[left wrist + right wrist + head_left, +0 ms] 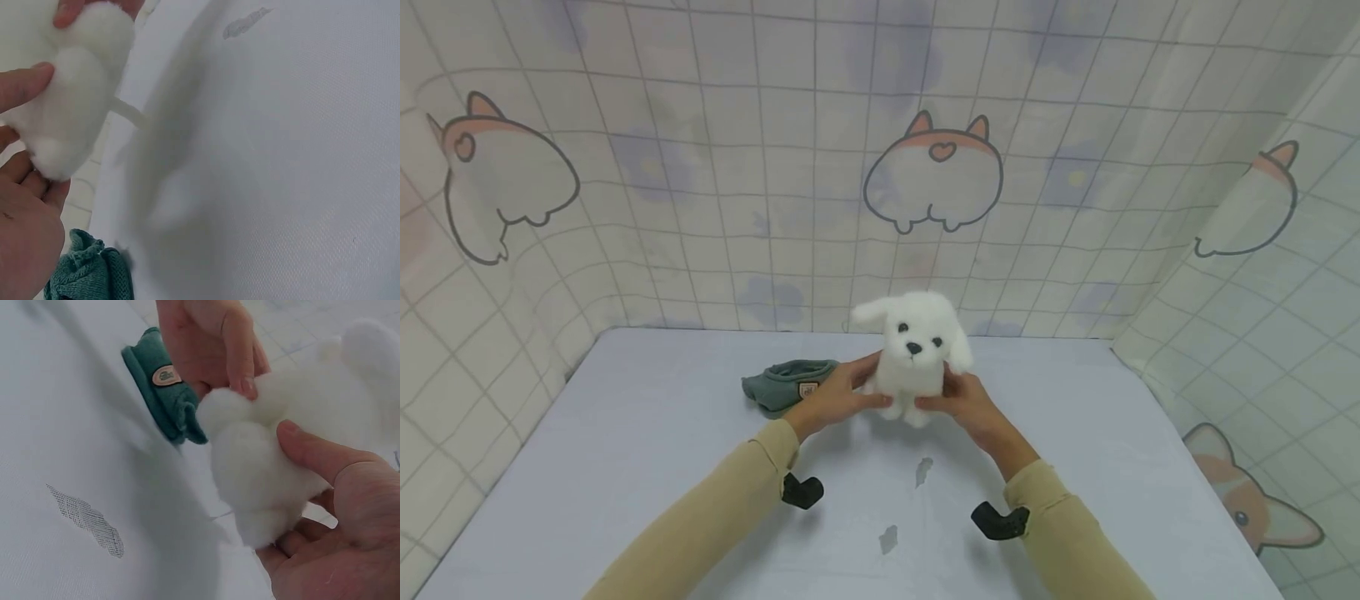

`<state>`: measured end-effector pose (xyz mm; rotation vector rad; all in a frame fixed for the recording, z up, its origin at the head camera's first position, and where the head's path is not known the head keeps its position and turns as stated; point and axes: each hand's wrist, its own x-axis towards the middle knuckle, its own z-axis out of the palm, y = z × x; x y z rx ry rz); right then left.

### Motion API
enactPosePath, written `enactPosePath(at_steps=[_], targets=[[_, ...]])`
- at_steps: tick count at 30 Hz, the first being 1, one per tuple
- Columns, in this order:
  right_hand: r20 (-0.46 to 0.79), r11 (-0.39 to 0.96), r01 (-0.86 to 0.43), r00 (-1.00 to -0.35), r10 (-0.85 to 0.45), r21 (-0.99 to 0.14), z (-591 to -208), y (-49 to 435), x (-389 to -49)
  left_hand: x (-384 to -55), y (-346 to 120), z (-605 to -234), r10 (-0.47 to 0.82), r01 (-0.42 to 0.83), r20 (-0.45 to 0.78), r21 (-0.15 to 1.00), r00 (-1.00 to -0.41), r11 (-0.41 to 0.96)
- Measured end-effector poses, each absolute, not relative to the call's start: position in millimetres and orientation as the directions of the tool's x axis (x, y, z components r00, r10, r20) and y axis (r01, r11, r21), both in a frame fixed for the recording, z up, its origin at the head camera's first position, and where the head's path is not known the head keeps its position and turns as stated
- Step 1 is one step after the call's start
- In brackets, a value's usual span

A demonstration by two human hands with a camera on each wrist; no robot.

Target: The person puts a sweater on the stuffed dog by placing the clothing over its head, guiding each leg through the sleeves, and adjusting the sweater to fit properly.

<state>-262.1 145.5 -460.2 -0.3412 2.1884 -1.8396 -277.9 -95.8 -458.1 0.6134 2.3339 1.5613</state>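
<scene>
A fluffy white plush dog (917,358) with dark eyes and nose faces me at the middle of the head view, one ear sticking out to the left. My left hand (842,389) grips its body from the left, thumb across the front and fingers behind. From the other side my right hand (967,404) holds it the same way. In the left wrist view a thin pale strip (128,112) sticks out from the plush. Just left of my left hand lies a green knitted garment (786,385) with a small tan label, partly covered by that hand.
The white tabletop (625,467) has two grey worn patches (888,540). A curtain (812,167) with a grid and cartoon corgis stands behind and along both sides. Black wrist mounts (1000,522) hang below both sleeves.
</scene>
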Motion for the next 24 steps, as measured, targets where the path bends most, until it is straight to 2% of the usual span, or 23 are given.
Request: enactPosePath(at_steps=[9, 16, 24], targets=[[0.008, 0.131, -0.057, -0.94, -0.342, -0.99, -470.1, 143.5, -267.4, -281.9, -91.4, -463.3, 0.472, 0.241, 0.027, 0.885, -0.881, 0.399], [0.014, 0.124, -0.06, -0.941, -0.337, -0.991, -472.9, 141.1, -269.3, -280.9, -89.8, -465.7, 0.438, 0.219, -0.005, 0.86, -0.899, 0.46], [-0.051, 0.107, 0.017, -0.943, -0.329, -0.994, -463.6, 137.3, -263.1, -283.7, -87.7, -473.7, 0.41, 0.198, -0.031, 0.84, -0.912, 0.505]])
